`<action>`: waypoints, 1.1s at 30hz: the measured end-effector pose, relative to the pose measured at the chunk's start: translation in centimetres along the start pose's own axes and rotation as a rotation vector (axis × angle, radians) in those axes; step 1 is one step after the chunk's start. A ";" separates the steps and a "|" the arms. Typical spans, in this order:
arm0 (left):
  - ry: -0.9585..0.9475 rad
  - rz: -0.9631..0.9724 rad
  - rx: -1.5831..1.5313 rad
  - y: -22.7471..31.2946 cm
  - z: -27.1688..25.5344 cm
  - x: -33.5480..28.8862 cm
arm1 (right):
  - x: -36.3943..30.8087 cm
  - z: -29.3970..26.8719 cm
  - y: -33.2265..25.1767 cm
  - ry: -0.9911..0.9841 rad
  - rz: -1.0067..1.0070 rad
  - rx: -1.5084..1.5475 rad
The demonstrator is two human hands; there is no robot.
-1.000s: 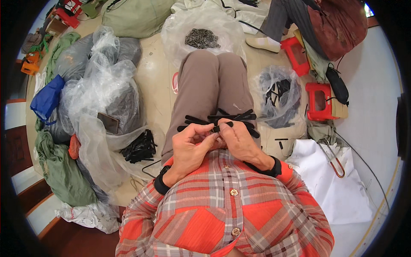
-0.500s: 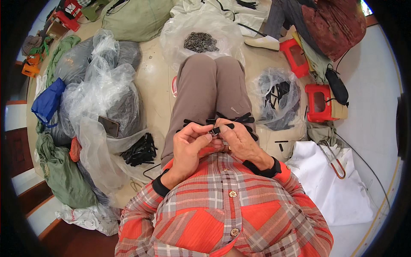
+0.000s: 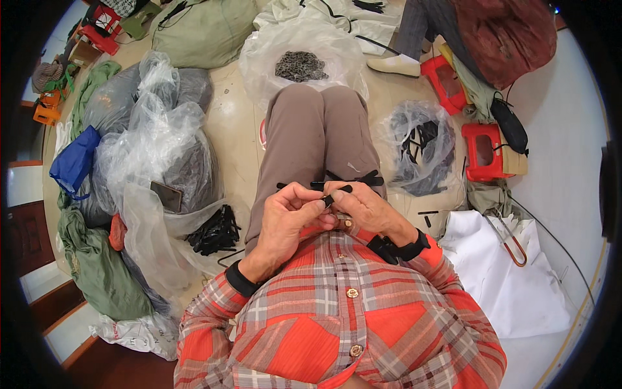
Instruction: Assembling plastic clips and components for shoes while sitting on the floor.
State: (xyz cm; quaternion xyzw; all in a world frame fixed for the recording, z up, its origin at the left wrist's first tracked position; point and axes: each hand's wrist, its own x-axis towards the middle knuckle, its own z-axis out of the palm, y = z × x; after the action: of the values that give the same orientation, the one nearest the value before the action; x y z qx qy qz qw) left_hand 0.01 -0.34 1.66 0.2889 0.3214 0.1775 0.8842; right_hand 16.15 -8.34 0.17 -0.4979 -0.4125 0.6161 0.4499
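Note:
Above my lap, a short black strip (image 3: 339, 193) is pinched between the fingertips of both hands. My left hand (image 3: 288, 212) has thumb and index finger closed at its lower end. The thumb and fingers of my right hand (image 3: 366, 209) are closed on it too, and its rounded tip sticks out above them. Whether a small fitting sits on the strip is hidden by my fingers. More black strips (image 3: 369, 177) lie across my thighs, just beyond my hands and partly covered by them.
A pile of black strips (image 3: 215, 231) lies at my left beside a large clear plastic bag (image 3: 149, 139) with a phone (image 3: 166, 196) on it. Ahead, an open bag (image 3: 259, 58) holds small dark metal pieces (image 3: 300, 66). Right: a bag of black pieces (image 3: 424, 159), red stools (image 3: 483, 170), another person's shoe (image 3: 395, 65).
My right hand has shifted slightly left and down, covering more of the strips on my lap. The held strip is tilted more steeply, and its metallic glint is now hidden by my fingers.

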 end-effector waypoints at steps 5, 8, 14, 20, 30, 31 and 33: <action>-0.012 -0.052 0.006 0.0 -0.5 0.1 | 0.2 -0.3 0.0 -0.037 -0.012 -0.078; 0.049 -0.129 -0.055 0.6 -0.1 0.0 | 0.4 -0.6 0.0 -0.059 -0.070 -0.135; 0.027 -0.148 -0.005 0.5 -0.5 0.2 | 0.4 -0.8 0.1 -0.085 -0.066 -0.199; 0.042 -0.087 0.049 0.2 -0.4 0.1 | 0.5 -0.8 -0.6 -0.086 -0.009 -0.190; 0.058 0.068 0.150 -0.5 -0.5 -0.3 | 0.5 -0.6 -0.5 -0.090 -0.004 -0.254; 0.067 0.073 0.160 -0.7 -0.7 -0.2 | 0.5 -0.5 -0.5 -0.091 -0.004 -0.255; 0.077 0.078 0.169 -0.8 -0.8 -0.2 | 0.6 -0.5 -0.5 -0.088 -0.071 -0.342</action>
State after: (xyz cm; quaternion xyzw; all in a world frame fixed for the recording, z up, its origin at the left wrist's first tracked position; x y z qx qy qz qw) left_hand -0.59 -0.73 0.74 0.3677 0.3574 0.1951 0.8361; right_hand 16.65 -7.56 0.44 -0.5247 -0.5477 0.5421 0.3617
